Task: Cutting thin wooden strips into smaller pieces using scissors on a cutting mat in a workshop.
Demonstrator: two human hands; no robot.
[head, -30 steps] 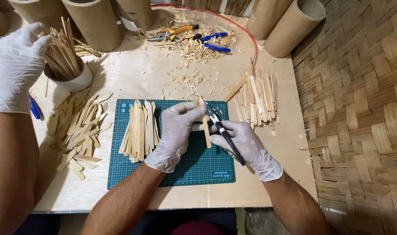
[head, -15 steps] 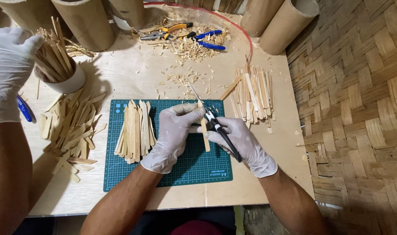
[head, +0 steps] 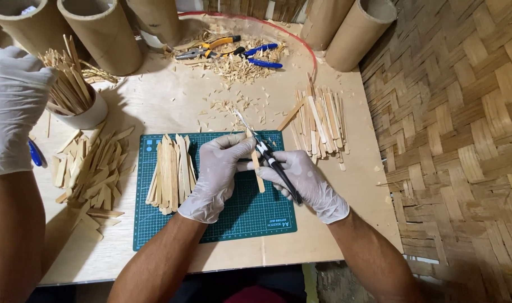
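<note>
Fingers of our left hand (head: pixel 216 174) pinch a thin bamboo strip (head: pixel 256 165) near its upper end, closed firmly on it, while our right hand (head: pixel 306 182) is wrapped tight around a black-handled craft knife (head: pixel 270 160), its blade pointing up and away past the strip's top. Compared with a second ago, both hands sit in nearly the same place over the mat and the strip has the same upright tilt; what has shifted is mostly the view, which has dropped a little, so the work looks to us like the same shaving pass carried on rather than a new piece taken up. The strip lies between the two grips, touching the left fingertips and crossing just under the knife's handle, its lower end resting on the green cutting mat (head: pixel 239 216).

Just beside the left hand, on the mat, lies a fanned bundle of flat strips (head: pixel 172 171). Right of the mat, on the bare desk (head: pixel 172 101), a second heap of strips (head: pixel 320 120) lies near the right hand. Shavings (head: pixel 233 106) are scattered above the mat. Farther up lie pliers with orange grips (head: pixel 211 47) and blue-handled pliers (head: pixel 259 53). On the left are a loose pile of offcuts (head: pixel 90 168) and a white cup of sticks (head: pixel 76 98), with another person's gloved hand (head: pixel 12 106) beside it. Cardboard tubes (head: pixel 101 33) stand along the far edge.
</note>
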